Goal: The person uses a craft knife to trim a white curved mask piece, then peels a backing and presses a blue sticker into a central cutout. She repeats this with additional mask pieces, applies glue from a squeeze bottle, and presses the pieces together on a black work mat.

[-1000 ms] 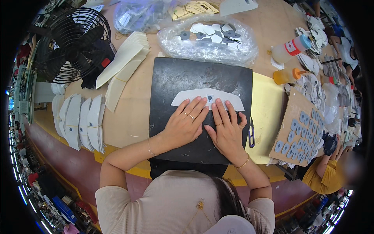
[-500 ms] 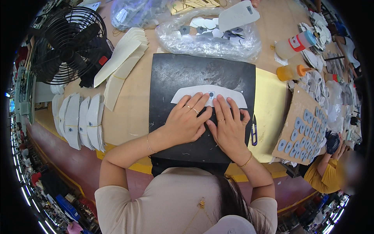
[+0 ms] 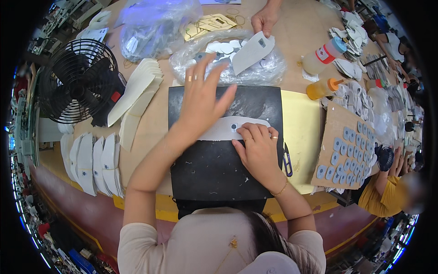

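Observation:
A white curved fabric panel (image 3: 216,129) lies on a black mat (image 3: 214,173). It bears a small patch with a dark round mark (image 3: 234,127). My right hand (image 3: 259,148) holds the panel's right part, its fingers bent over the surface and the thumb by the lower edge. Lifted above the panel's left side, my left hand (image 3: 203,102) is open and empty, fingers spread toward the plastic bag (image 3: 273,68) of round white and grey pieces. At the far side another person's hand (image 3: 264,20) grips a white panel with a grey rectangle (image 3: 253,52) over that bag.
A black fan (image 3: 77,82) stands at left, near stacked white panels (image 3: 137,86) and banded bundles (image 3: 86,164). Right of the mat lie a yellow sheet (image 3: 301,137), purple snips (image 3: 287,160) and cardboard with oval grey patches (image 3: 333,123). Beyond stand a clear bottle (image 3: 317,57) and an orange-tipped glue bottle (image 3: 321,89).
My left hand has risen off the panel and reached forward, fingers spreading. My right hand stays on the panel. The other person's hand has come further into view with its panel.

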A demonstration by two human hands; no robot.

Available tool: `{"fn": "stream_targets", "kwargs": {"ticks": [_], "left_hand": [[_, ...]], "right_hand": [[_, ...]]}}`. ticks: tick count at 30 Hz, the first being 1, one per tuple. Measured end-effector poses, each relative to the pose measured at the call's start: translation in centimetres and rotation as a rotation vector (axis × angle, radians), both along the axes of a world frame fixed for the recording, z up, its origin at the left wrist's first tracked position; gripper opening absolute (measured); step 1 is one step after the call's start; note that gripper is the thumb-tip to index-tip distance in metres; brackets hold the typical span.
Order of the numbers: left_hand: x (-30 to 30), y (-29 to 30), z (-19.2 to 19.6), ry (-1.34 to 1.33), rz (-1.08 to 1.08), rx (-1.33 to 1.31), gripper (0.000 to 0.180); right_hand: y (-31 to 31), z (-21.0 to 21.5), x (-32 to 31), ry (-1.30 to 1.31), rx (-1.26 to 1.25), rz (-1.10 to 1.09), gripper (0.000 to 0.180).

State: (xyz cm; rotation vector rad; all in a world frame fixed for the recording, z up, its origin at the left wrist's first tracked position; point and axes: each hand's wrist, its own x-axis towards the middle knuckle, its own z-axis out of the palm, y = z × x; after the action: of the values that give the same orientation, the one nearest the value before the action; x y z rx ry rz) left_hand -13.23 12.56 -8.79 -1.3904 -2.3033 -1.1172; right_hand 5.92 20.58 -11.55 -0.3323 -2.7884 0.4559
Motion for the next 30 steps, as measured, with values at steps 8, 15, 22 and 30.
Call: {"fn": "stream_targets", "kwargs": {"ticks": [8, 15, 22, 30], "left_hand": [[-7.4, 12.0, -2.0, -0.472, -0.002, -0.194, 0.049], [-8.8, 12.7, -1.3, -1.036, -0.286, -0.13, 0.035], [-7.6, 11.6, 1.2, -1.339, -0.46, -0.024, 0.026], [-2.2, 1.1, 5.6, -1.357, -0.77, -0.099, 0.028]], "right_hand": [[-0.7, -0.3, 0.6, 0.024, 0.005, -0.027, 0.036], [-0.9, -0.2, 0.8, 0.001, -0.021, -0.027, 0.036], [0.1, 0.6, 2.5, 0.087, -0.23, -0.04, 0.029], [2.1, 1.2, 4.2, 0.352, -1.499, 0.009, 0.049]]}}
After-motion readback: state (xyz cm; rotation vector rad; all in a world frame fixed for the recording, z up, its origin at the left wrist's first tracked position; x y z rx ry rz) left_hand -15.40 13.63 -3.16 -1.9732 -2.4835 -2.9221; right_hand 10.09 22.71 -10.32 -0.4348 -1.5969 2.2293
